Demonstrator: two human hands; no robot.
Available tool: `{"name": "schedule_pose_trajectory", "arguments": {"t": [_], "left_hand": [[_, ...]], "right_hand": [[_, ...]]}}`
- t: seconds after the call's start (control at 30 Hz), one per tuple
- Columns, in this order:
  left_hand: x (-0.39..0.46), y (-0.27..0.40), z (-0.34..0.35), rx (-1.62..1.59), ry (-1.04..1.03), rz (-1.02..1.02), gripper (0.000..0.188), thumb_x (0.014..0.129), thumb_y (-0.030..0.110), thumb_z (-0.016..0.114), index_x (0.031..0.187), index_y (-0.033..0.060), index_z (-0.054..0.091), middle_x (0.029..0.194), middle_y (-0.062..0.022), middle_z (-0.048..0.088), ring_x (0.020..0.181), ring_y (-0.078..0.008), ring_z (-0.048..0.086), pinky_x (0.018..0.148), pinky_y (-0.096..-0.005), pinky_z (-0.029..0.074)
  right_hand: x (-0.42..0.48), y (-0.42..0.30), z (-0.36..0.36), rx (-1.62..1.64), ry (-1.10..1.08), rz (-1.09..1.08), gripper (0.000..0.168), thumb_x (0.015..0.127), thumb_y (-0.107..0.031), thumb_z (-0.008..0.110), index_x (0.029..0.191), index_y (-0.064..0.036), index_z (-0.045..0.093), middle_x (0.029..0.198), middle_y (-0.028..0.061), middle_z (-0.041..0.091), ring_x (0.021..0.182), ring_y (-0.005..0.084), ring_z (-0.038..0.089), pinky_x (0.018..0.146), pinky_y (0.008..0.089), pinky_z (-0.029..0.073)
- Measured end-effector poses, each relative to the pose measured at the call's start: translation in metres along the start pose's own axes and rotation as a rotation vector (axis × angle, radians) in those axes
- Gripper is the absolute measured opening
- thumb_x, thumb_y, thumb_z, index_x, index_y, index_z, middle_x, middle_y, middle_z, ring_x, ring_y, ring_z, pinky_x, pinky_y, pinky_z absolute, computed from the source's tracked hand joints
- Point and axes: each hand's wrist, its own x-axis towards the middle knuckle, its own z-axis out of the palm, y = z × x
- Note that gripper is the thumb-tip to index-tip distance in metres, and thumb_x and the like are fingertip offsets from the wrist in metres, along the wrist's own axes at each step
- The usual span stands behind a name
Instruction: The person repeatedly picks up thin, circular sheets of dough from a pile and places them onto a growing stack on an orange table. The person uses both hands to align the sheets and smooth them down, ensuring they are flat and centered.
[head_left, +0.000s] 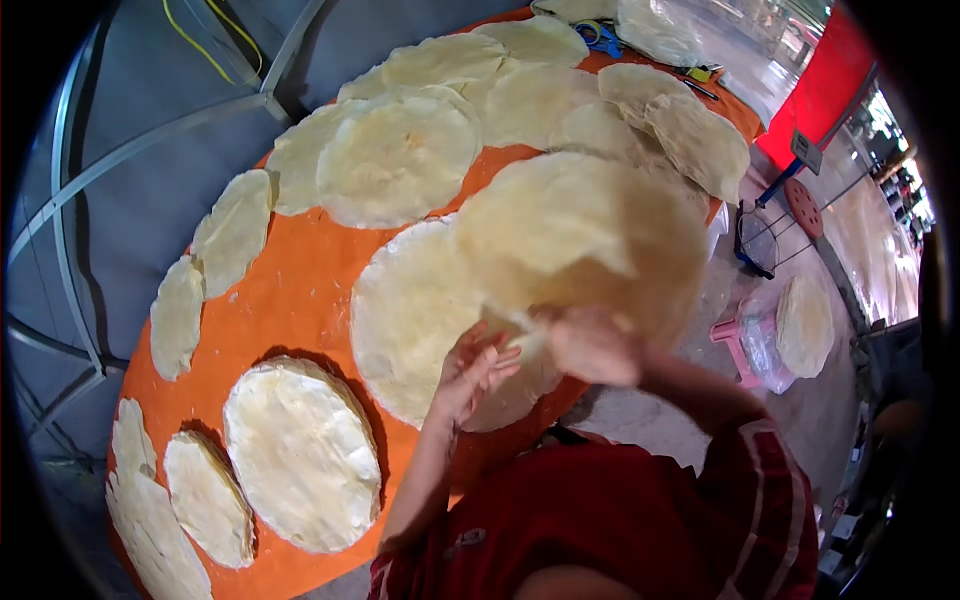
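Note:
My left hand (476, 367) is palm up with its fingers apart, over the near part of a large pale round sheet (405, 322) on the orange-covered table. Close to its right, my right hand (592, 345) is blurred at the near edge of another thin, pale round sheet (547, 217). That upper sheet is partly blurred and overlaps the one below; a shadow crosses its right half. A small whitish flap of material shows between the hands. Blur hides whether my right fingers grip the sheet.
A thick stack of round sheets (300, 454) and a smaller stack (206, 499) stand at the left. More sheets (397, 157) overlap along the far side. Blue-handled scissors or a similar tool (600, 37) lie at the back. A pink stool (731, 349) bears wrapped sheets at the right.

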Motion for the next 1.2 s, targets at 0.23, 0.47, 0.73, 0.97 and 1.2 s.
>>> {"name": "schedule_pose_trajectory", "arguments": {"t": [0.23,0.47,0.73,0.97,1.2], "left_hand": [[0.011,-0.002,-0.014,-0.155,-0.047,-0.038,0.022,0.077,0.004,0.061,0.097,0.0010,0.054,0.093,-0.0068,0.059,0.083,-0.0133,0.057,0.072,-0.0263,0.049],[0.024,-0.014,-0.004,-0.357,-0.017,0.006,0.018,0.078,0.001,0.058,0.095,0.0039,0.055,0.083,-0.0052,0.060,0.073,-0.0126,0.058,0.063,-0.0241,0.048],[0.020,-0.019,-0.020,-0.470,-0.183,-0.034,0.033,0.072,-0.012,0.053,0.103,0.0004,0.051,0.089,-0.0087,0.059,0.081,-0.0185,0.059,0.074,-0.0307,0.049],[0.013,-0.010,-0.012,-0.257,-0.076,0.000,0.045,0.064,-0.015,0.049,0.107,-0.0004,0.049,0.095,-0.0100,0.057,0.080,-0.0181,0.058,0.070,-0.0268,0.048],[0.017,-0.054,-0.070,-0.129,0.354,-0.096,0.029,0.070,-0.003,0.055,0.099,-0.0009,0.053,0.092,-0.0089,0.058,0.077,-0.0182,0.056,0.069,-0.0273,0.047]], "right_hand": [[-0.002,-0.004,0.042,0.567,0.010,-0.004,0.072,0.073,-0.039,0.065,0.120,0.006,0.036,0.120,0.0202,0.043,0.108,0.0285,0.046,0.089,0.0326,0.038],[0.009,-0.007,0.035,0.489,0.141,0.221,0.069,0.067,-0.038,0.071,0.116,0.003,0.044,0.105,0.0166,0.054,0.096,0.0237,0.053,0.079,0.0317,0.044],[0.008,0.000,0.050,0.301,0.304,0.014,0.071,0.064,-0.037,0.073,0.116,0.001,0.044,0.102,0.0176,0.055,0.091,0.0233,0.055,0.078,0.0316,0.043],[0.008,0.008,0.051,0.515,0.150,0.127,0.065,0.070,-0.036,0.068,0.117,0.002,0.043,0.103,0.0185,0.056,0.091,0.0270,0.056,0.079,0.0357,0.044],[0.010,0.070,0.049,0.352,0.089,0.141,0.032,0.080,-0.021,0.052,0.105,0.000,0.053,0.100,0.0161,0.056,0.084,0.0236,0.056,0.077,0.0333,0.044]]}}
